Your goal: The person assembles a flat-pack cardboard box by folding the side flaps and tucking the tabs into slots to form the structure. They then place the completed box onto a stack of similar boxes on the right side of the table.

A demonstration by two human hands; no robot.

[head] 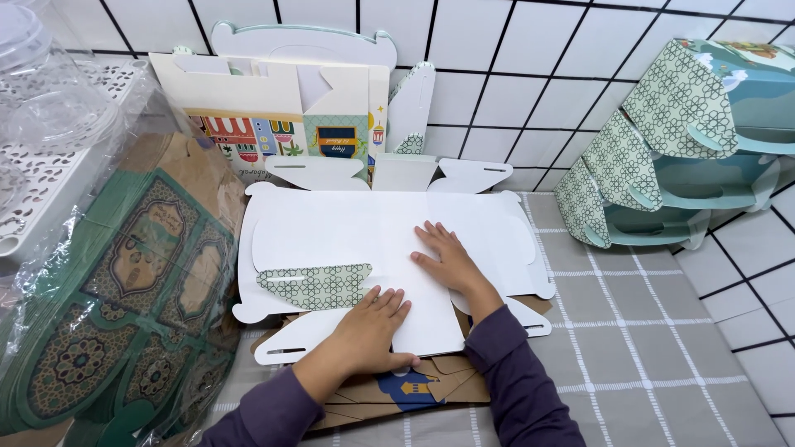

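Grey checked tablecloth (629, 331) covers the work surface. At 9 o'clock, a plastic-wrapped stack of green patterned cardboard (124, 314) leans against a white perforated rack (33, 190). At centre, a flat white box blank (356, 240) lies printed side down, 1 green patterned flap (315, 285) folded over at its lower left. At 2 o'clock, 3 assembled teal boxes (687, 149) stand stacked. At 12 o'clock, more flat blanks (281, 108) lean on the tiled wall. Left hand (373, 327), fingers spread, palm down, presses the blank's lower edge. Right hand (447, 257), flat and open, presses its middle. Neither grips anything.
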